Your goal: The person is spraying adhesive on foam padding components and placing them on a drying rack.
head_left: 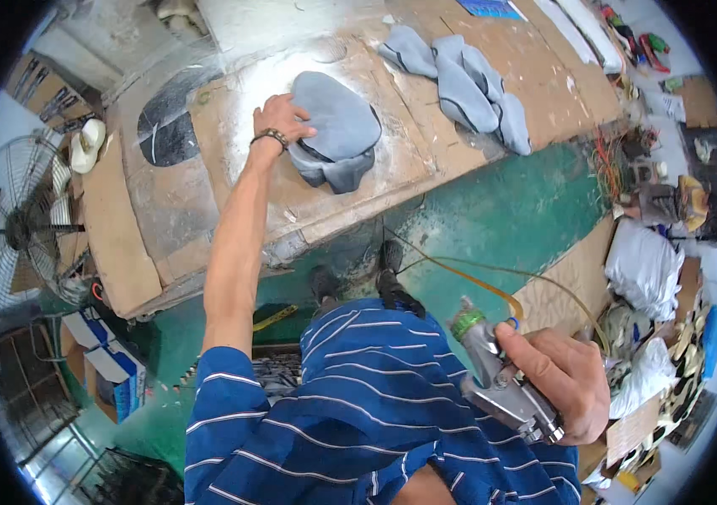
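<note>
My left hand (282, 119) reaches over the cardboard-covered table, its fingers apart and touching the left edge of a grey, rounded, cushion-like piece (335, 114). A darker folded part of that piece shows along its near side. In my right hand (565, 379), close to my body at the lower right, is a metal spray gun (493, 383) with a green band near its end. My fingers wrap round it, and its head points left. Several similar grey pieces (468, 84) lie in a loose pile farther right on the table.
Cardboard (156, 244) with white overspray covers the table. A yellowish hose (485, 286) crosses the green floor (535, 202) toward my right side. On the left stand a wire-guarded fan (17, 227) and an open carton (106, 370). Plastic bags (645, 265) and clutter line the right.
</note>
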Tool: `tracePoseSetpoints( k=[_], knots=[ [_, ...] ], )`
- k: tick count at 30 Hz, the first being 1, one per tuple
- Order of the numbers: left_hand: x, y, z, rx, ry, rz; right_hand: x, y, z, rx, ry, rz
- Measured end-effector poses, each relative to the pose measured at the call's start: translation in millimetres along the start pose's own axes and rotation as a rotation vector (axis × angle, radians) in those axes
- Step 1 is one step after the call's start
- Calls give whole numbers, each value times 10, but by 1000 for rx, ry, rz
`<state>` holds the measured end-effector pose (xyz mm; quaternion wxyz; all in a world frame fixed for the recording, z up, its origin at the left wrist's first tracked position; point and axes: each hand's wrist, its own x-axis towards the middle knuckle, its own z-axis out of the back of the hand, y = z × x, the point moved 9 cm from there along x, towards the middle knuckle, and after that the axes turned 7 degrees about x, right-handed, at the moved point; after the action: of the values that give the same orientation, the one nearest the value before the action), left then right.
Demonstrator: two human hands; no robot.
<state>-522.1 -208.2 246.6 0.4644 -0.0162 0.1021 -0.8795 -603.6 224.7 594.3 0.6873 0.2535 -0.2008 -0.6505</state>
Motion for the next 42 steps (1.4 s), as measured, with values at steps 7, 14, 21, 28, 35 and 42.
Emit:
tracePoseSetpoints(
  k=[7,14,21,28,35,42],
  knots=[
    [141,77,-108,-79,68,-8,-120,-542,148,167,-102,-39],
    [188,132,-255,-143,103,-62,-335,-1150,363,236,-135,-56],
    [83,137,-399,-379,216,-22,-463,-1698,587,348,-209,-93],
    [-28,15,-314,-299,271,41,-237,-2014,826,415,-341,-72],
    [-390,94,-42,-454,-223,279,40,-1949,870,371,-451,-104],
    [-1702,368,-264,-885,-368,501,205,-1595,828,317,-301,61]
  ],
)
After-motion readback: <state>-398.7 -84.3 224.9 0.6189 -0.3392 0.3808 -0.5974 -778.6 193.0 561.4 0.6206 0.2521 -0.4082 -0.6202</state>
